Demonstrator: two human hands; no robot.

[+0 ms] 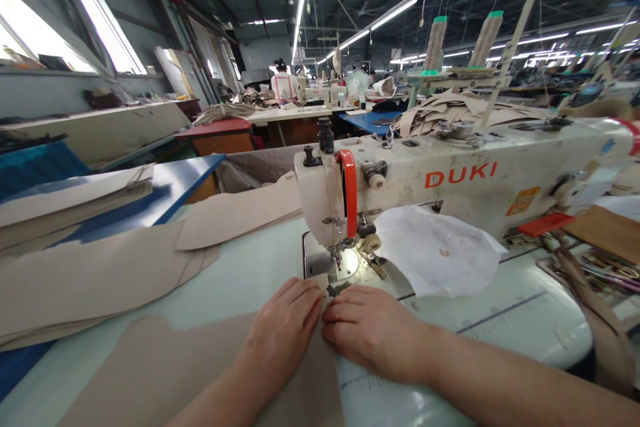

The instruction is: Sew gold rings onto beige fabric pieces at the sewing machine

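A beige fabric panel (200,353) lies on the pale green machine bed, its front corner close to the needle of the white sewing machine (395,167). My left hand (285,323) rests on the panel with its fingers closed together at the corner, just in front of the presser foot (339,259). Right beside it, my right hand (373,327) has its fingers curled and pinched at the panel's right edge. The fingertips of both hands nearly meet. What lies under the fingers is partly hidden. A small lamp lights the round needle plate (350,265).
Stacked beige panels (100,273) lie to the left, and another stack (245,210) sits behind the machine head. A white sheet (440,253) leans against the machine's arm. Thread cones (435,43) stand at the back right. Farther off, a person (285,87) sits among tables.
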